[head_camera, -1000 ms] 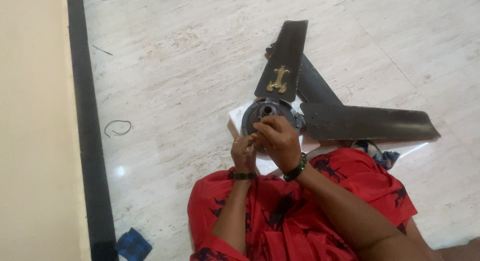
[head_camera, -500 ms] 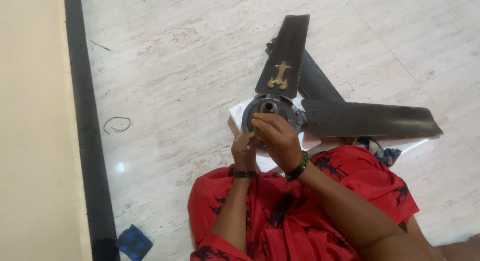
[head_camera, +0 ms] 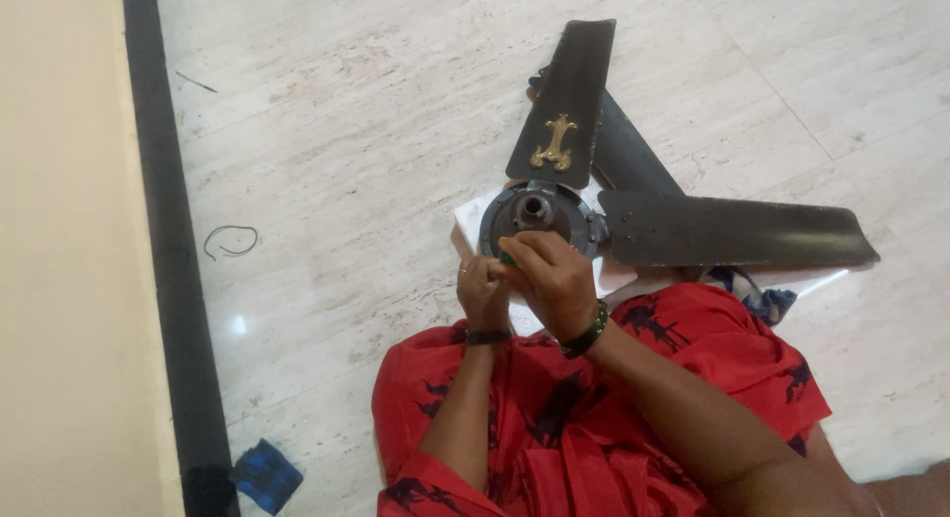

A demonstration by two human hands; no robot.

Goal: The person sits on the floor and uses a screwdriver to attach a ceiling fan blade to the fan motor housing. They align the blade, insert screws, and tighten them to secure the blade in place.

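Your right hand (head_camera: 552, 280) is closed over a small green-tipped object (head_camera: 507, 258) at the near rim of the ceiling fan's motor hub (head_camera: 534, 215), and your left hand (head_camera: 483, 291) is curled just beside it, fingers bent in against the same spot — whether it pinches anything of its own cannot be told, since the right hand covers the contact. The likeliest slip comes from that crowding: with both hands bunched on one edge, the small piece could be lost from your fingertips and drop into the hub's recesses or roll off across the marble floor (head_camera: 346, 131). The fan rests on a white sheet (head_camera: 470, 220) on smooth stone, so a hard push at the rim could make the whole assembly pivot or slide. The fan lies flat on the floor directly in front of your red-clad lap, underside up, its dark round hub showing a central shaft hole; three black blades spread away from you — the upright blade (head_camera: 569, 101) bears a brass ornament (head_camera: 554, 143), and the long blade (head_camera: 732, 230) runs off to the right
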